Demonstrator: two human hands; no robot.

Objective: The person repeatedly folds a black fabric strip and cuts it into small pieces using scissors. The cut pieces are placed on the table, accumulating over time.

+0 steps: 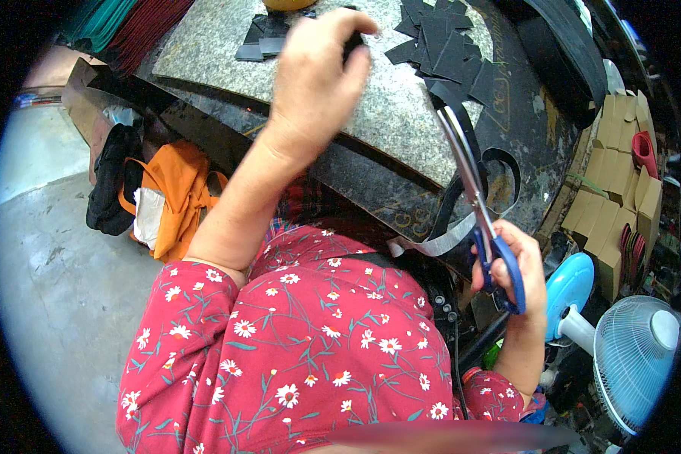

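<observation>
Wears red daisy-print shirt (303,340), nearest the camera. Grips blue-handled scissors (473,191) in right hand (520,261), with fingers curled snugly round the handle loops and blades pointing up toward speckled grey slab (401,113). Holds left hand (314,79) over slab, spread only partway, with thumb and forefinger curved apart; shows something dark in the gap, too blurred to tell whether gripped. Has black cut pieces (439,45) heaped on slab's right side, plus smaller black pile (256,32) just beside left hand. Has black strip (449,198) hanging next to blades, and grey strip (440,244) curling near handles. Shows cardboard boxes (613,166) and blue fan (634,359) at right, orange bag (178,200) at left.
</observation>
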